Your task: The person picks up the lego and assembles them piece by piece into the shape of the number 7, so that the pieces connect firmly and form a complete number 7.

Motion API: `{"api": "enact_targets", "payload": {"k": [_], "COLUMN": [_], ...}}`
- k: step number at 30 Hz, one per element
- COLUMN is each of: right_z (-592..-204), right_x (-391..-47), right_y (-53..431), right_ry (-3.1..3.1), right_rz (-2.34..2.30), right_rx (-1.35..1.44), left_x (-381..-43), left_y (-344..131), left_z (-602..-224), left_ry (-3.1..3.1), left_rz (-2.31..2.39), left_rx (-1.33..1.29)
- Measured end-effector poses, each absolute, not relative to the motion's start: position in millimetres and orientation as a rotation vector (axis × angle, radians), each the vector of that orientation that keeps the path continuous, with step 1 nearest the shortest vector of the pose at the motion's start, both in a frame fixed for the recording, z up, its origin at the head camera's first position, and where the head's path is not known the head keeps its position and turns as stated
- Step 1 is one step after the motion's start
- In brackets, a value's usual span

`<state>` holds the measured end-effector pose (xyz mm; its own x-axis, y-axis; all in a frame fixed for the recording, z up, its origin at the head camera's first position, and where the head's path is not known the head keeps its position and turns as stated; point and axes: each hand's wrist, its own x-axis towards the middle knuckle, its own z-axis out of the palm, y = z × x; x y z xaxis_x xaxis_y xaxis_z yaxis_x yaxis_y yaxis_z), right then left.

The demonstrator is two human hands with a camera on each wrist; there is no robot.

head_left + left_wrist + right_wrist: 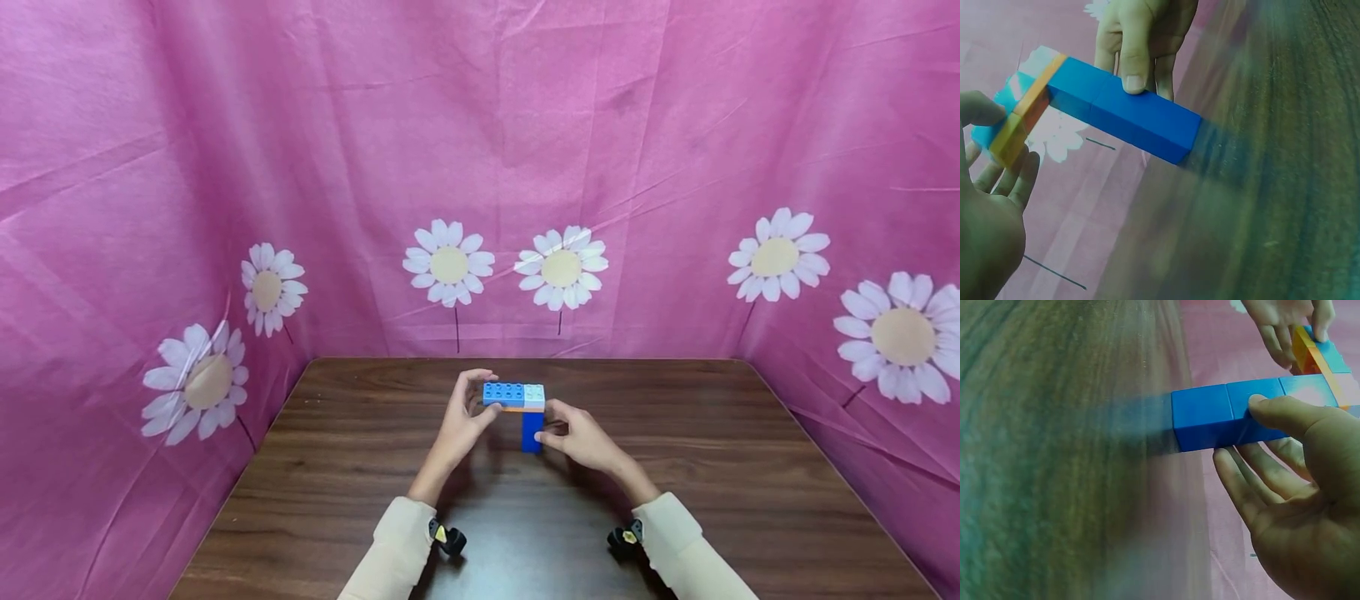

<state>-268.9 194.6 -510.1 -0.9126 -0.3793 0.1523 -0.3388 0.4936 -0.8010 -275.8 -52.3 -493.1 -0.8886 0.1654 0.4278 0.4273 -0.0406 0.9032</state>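
On the table stands a toy-brick build: a column of dark blue bricks (pixel 532 435) under an orange-yellow plate (pixel 1037 97), topped by a light blue brick (pixel 503 393) and a white brick (pixel 534 396) side by side. The plate and light blue brick jut out left of the column. My left hand (pixel 463 421) holds that jutting end, its thumb against the near side and its other fingers partly hidden behind. With thumb and fingers on opposite sides, my right hand (pixel 583 435) grips the dark blue column (pixel 1229 412).
The brown wood-grain table (pixel 337 500) runs back to a pink curtain (pixel 510 125) with printed daisies, which also hangs at both sides. A black wrist camera (pixel 450 540) sits at the left cuff, another camera (pixel 625 537) at the right.
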Motion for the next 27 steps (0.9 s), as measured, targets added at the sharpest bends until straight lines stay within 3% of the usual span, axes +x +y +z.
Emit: {"api": "enact_targets", "payload": {"k": [9, 27], "right_z": [-511.7, -514.2], "right_x": [-269.3, -270.5], "right_y": [195.6, 211.2], "right_ry": [2.676, 2.695], "right_rz": [-1.478, -1.417], "right_rx": [-0.572, -0.459], "left_x": [-278.3, -298.4], "left_y": [-56.2, -42.9], "left_z": [-496.4, -505.0], "left_ry": [-2.015, -2.016], "left_rz": [-2.11, -2.154], "left_rx": [-0.414, -0.344]}}
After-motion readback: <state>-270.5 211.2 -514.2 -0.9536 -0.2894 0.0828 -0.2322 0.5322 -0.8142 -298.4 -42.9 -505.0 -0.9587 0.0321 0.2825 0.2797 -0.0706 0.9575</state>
